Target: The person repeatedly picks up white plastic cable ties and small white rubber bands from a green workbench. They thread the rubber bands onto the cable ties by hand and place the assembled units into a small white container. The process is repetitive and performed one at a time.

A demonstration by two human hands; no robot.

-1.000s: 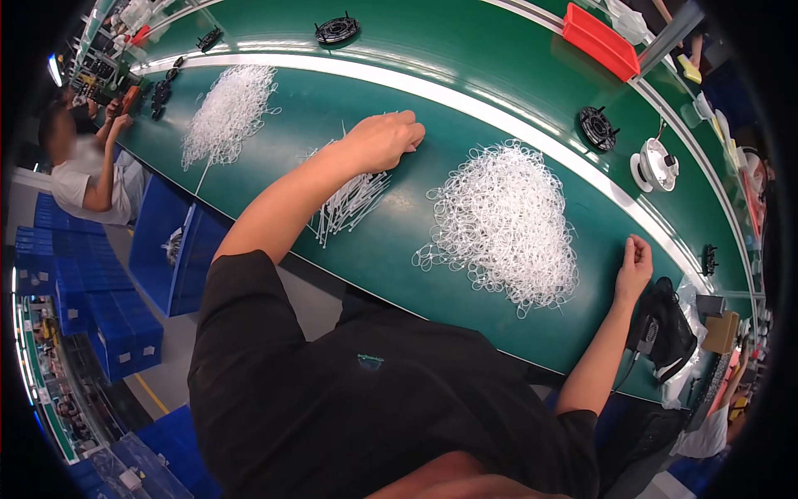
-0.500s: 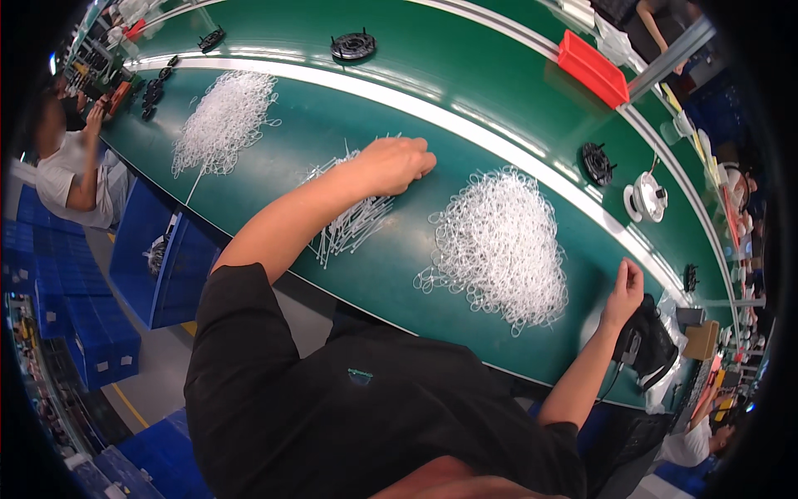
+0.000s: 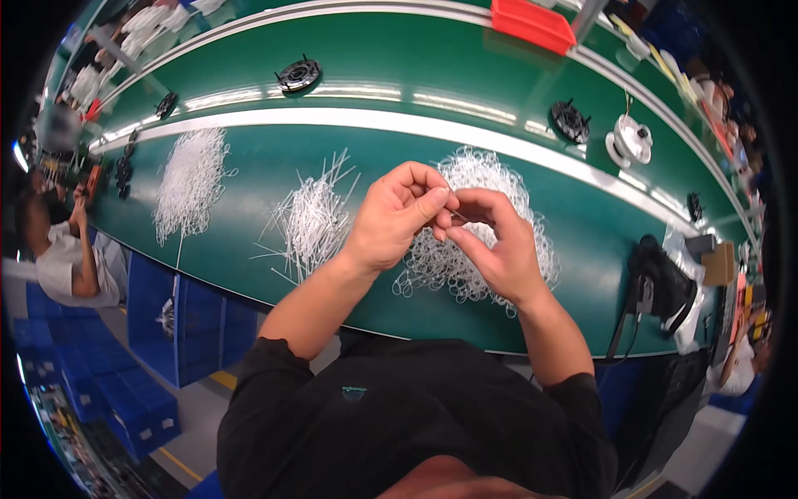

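My left hand (image 3: 384, 218) and my right hand (image 3: 505, 251) meet in front of me, fingertips pinched together. Between them runs a thin strip that looks like a cable tie (image 3: 457, 217); most of it is hidden by the fingers. Under and behind my hands lies a large heap of white cable ties closed into loops (image 3: 440, 268). Left of my left hand is a looser pile of straight white cable ties (image 3: 312, 223). Farther left sits another heap of looped cable ties (image 3: 191, 179).
Beyond the green table (image 3: 582, 274), a raised green strip carries black round parts (image 3: 299, 75) and a white round part (image 3: 633, 140). A red tray (image 3: 532, 25) stands at the back. A black bag (image 3: 661, 283) lies at right; blue bins (image 3: 195, 324) stand at left, near another person (image 3: 71, 258).
My left hand has come back from the straight ties to the right, and my right hand has moved left to meet it. The view has shifted too.
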